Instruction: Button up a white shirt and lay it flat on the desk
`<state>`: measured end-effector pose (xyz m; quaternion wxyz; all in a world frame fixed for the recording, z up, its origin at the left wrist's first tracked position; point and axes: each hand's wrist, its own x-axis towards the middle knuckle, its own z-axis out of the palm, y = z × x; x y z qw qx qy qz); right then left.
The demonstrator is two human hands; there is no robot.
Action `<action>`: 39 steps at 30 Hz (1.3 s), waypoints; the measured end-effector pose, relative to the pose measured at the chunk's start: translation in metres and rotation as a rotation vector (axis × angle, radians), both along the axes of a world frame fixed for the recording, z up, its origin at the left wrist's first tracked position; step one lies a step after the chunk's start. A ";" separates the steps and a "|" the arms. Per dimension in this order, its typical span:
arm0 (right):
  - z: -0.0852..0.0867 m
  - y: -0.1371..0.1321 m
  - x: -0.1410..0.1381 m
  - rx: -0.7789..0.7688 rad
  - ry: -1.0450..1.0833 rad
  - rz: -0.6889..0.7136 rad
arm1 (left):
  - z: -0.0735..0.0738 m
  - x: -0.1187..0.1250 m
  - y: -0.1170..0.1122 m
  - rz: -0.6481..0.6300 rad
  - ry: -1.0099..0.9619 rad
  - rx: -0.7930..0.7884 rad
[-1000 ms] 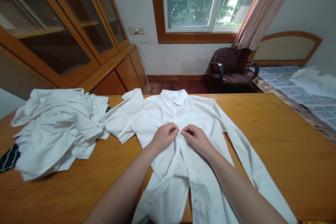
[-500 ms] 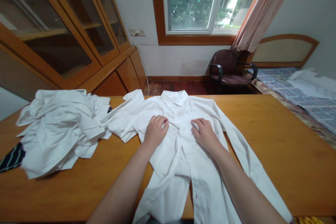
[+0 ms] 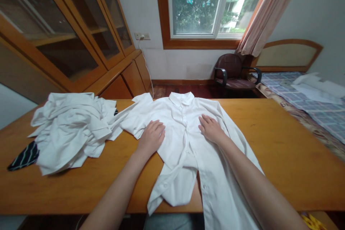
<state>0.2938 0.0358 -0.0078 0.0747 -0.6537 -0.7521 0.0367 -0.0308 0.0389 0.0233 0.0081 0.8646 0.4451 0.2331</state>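
A white long-sleeved shirt (image 3: 178, 140) lies front side up, its collar toward the far table edge and its lower end hanging over the near edge. Buttons are done up near the collar; lower down the two front panels part. My left hand (image 3: 152, 134) rests flat on the left side of the chest, fingers stretched out. On the right chest lies my right hand (image 3: 211, 127), palm down with fingers extended. Neither hand grips the cloth. One sleeve runs down the right, partly behind my forearm; the other reaches left toward a heap of white clothes (image 3: 72, 133).
The wooden table (image 3: 291, 161) carries the shirt and the heap, with a dark striped cloth (image 3: 25, 156) sticking out beneath. Beyond stand a glass-door cabinet (image 3: 78, 36), an armchair (image 3: 233, 70) and a bed (image 3: 307, 93). Something yellow (image 3: 314, 221) shows at the lower right.
My hands have moved apart, the left one to the left and the right one slightly outward, from bent fingers at the button line to flat on the cloth. The chest looks smoother.
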 end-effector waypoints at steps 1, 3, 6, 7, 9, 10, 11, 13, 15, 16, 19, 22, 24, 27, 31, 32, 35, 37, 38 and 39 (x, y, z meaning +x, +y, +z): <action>0.000 0.004 -0.002 0.004 0.000 -0.013 | 0.001 0.000 -0.002 -0.004 -0.003 0.011; 0.000 0.012 -0.007 0.015 0.004 -0.043 | 0.001 0.003 -0.006 -0.026 -0.002 0.007; -0.001 0.023 -0.014 0.044 0.002 -0.079 | -0.004 0.013 -0.007 -0.045 0.039 -0.057; -0.002 0.027 -0.016 0.054 -0.001 -0.084 | -0.007 0.016 -0.005 -0.035 0.059 -0.082; -0.003 0.035 -0.018 0.064 -0.008 -0.080 | -0.014 0.019 0.000 -0.003 0.098 -0.120; -0.003 0.038 -0.017 0.062 -0.009 -0.073 | -0.017 0.019 0.005 0.009 0.114 -0.131; -0.003 0.041 -0.016 0.058 -0.006 -0.064 | -0.020 0.018 0.009 0.012 0.128 -0.136; -0.004 0.046 -0.010 0.046 0.009 -0.038 | -0.023 0.012 0.020 -0.010 0.154 -0.139; -0.004 0.049 -0.003 0.042 0.033 -0.017 | -0.025 0.003 0.031 -0.047 0.171 -0.138; -0.004 0.050 0.001 0.044 0.047 -0.008 | -0.025 -0.002 0.036 -0.068 0.174 -0.137; -0.002 0.047 0.010 0.062 0.103 0.017 | -0.025 -0.016 0.048 -0.126 0.166 -0.143; 0.006 0.034 0.010 0.112 0.184 0.079 | -0.023 -0.024 0.056 -0.170 0.147 -0.158; 0.015 0.017 0.005 0.169 0.247 0.149 | -0.020 -0.026 0.056 -0.183 0.127 -0.170; 0.037 -0.019 -0.007 0.202 0.342 0.279 | -0.009 -0.026 0.046 -0.162 0.043 -0.178; 0.067 -0.072 -0.025 0.089 0.402 0.401 | 0.016 -0.024 0.010 -0.080 -0.117 -0.218; 0.071 -0.083 -0.030 0.052 0.396 0.424 | 0.024 -0.023 -0.001 -0.079 -0.138 -0.250; 0.069 -0.103 -0.040 -0.017 0.329 0.416 | 0.046 -0.019 -0.036 -0.092 -0.131 -0.279; 0.058 -0.105 -0.044 -0.022 0.292 0.357 | 0.059 -0.011 -0.058 -0.122 -0.071 -0.204; 0.052 -0.104 -0.044 -0.024 0.294 0.330 | 0.063 -0.005 -0.068 -0.153 -0.030 -0.172; 0.046 -0.102 -0.044 -0.030 0.313 0.310 | 0.066 0.003 -0.076 -0.192 0.022 -0.157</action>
